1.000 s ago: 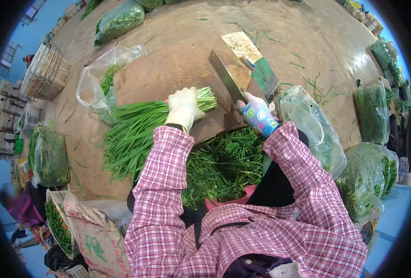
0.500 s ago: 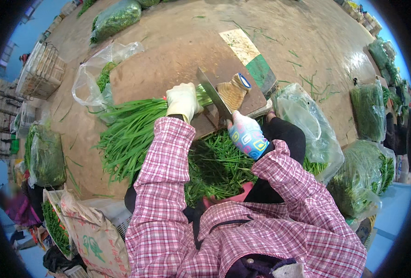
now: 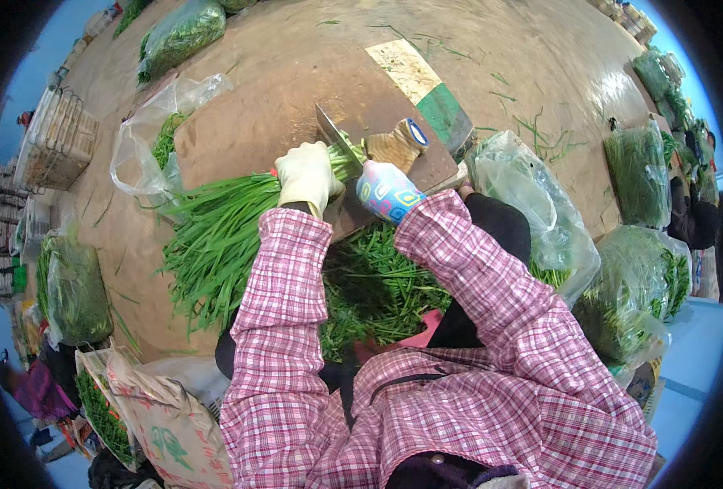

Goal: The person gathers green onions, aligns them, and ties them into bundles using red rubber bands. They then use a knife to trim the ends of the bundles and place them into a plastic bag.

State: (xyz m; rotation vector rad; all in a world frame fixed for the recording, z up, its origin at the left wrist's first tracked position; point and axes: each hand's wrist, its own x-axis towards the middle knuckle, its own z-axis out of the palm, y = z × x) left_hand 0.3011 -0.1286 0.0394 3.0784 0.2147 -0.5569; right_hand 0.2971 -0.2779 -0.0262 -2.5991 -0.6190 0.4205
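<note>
My left hand (image 3: 306, 175), in a cream glove, is closed around a bundle of garlic chives (image 3: 223, 216) lying on a brown board (image 3: 255, 106). The long green leaves hang off the board's left side. My right hand (image 3: 388, 191), in a patterned blue and pink glove, grips a broad knife (image 3: 329, 126); its handle is hidden in the hand. The blade stands on edge against the pale stem ends, just right of my left hand. Close by on the board lies a tan, ribbed roll-like thing (image 3: 392, 150) with a blue-rimmed round end.
Loose green cuttings (image 3: 378, 285) lie in a heap below the board, between my legs. A clear bag (image 3: 207, 90) with greens sits at the board's left. Another plastic bag (image 3: 524, 183) is on the right. Packed bags of greens (image 3: 634, 293) and stacked crates (image 3: 56, 143) stand around.
My right hand has swung left and slightly up, bringing the knife to the stem ends beside my left hand. My left hand keeps its grip on the bundle. The whole view has shifted slightly.
</note>
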